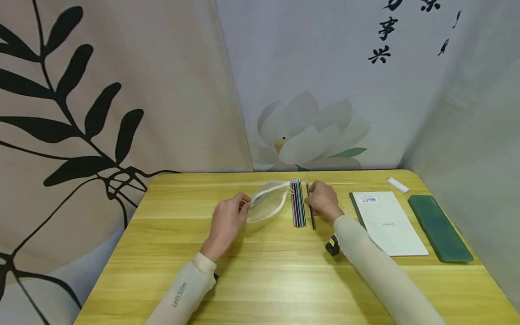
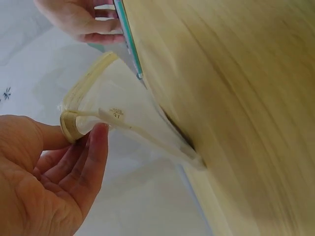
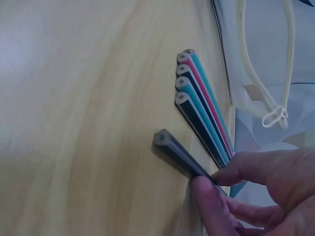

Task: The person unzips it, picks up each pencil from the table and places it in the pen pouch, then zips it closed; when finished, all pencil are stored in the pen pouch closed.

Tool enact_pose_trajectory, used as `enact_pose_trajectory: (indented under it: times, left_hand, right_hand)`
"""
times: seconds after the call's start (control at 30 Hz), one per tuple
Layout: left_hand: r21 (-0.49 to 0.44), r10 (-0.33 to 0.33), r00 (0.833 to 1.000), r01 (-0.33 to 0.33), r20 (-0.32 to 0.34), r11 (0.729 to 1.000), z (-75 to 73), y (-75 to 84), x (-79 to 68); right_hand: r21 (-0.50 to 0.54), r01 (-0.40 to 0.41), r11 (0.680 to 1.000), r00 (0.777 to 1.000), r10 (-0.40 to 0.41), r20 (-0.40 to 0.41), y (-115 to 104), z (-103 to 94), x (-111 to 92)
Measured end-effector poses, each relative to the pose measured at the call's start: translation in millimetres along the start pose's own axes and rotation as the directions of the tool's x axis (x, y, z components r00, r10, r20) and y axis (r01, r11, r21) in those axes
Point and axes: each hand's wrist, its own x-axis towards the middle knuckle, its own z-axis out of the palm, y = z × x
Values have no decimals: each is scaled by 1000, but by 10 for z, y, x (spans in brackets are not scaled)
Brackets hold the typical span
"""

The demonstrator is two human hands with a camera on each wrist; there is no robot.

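My left hand (image 1: 228, 220) pinches the zip edge of a translucent pouch (image 2: 128, 105) between thumb and fingers, its mouth spread apart. In the head view a pencil-like strip shows through the pouch wall. Between thumb and fingertips, my right hand (image 1: 324, 200) pinches one dark pencil (image 3: 179, 156) close over the tabletop. To the left of that pencil, several pencils (image 3: 201, 101) in black, teal and red lie side by side in a row. The pouch's zip pull with a small cord loop (image 3: 276, 116) hangs near the row.
A wooden table (image 1: 260, 289) carries everything. Right of my right hand lie a pale notebook (image 1: 392, 225) with a dark spine, a green case (image 1: 440, 229) and a small white block (image 1: 398, 185). A printed curtain (image 1: 174, 85) stands behind the table.
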Motion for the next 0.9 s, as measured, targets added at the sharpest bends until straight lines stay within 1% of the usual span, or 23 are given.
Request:
enact_pose_trajectory:
  times: [0.1, 0.27, 0.4, 0.53, 0.7, 0.8, 0.9]
  left_hand:
    - [-1, -1, 1000, 1, 1, 1000, -3, 24, 1]
    - [8, 1, 1000, -1, -4, 1000, -2, 30, 8]
    - [15, 8, 1000, -8, -11, 1000, 2, 22, 9]
    - [11, 13, 1000, -13, -23, 1000, 5, 22, 11]
    - [4, 13, 1000, -13, -25, 1000, 1, 34, 20]
    - [6, 9, 1000, -9, -23, 1000, -4, 36, 21]
    - [10, 6, 1000, -6, -23, 1000, -11, 34, 22]
  right_hand:
    - [-5, -6, 1000, 1000, 6, 4, -8, -7, 10]
    - [31, -20, 999, 1000, 19, 23, 23, -13, 29]
    - [37, -11, 999, 1000, 10, 25, 48, -14, 40]
    - [3, 6, 1000, 1000, -6, 9, 31, 6, 44]
    - [-30, 1, 1000, 1000, -2, -16, 12, 32, 54]
    - [-9, 1, 1000, 1000, -1, -9, 25, 22, 58]
    - [48, -8, 999, 1000, 7, 16, 55, -8, 59]
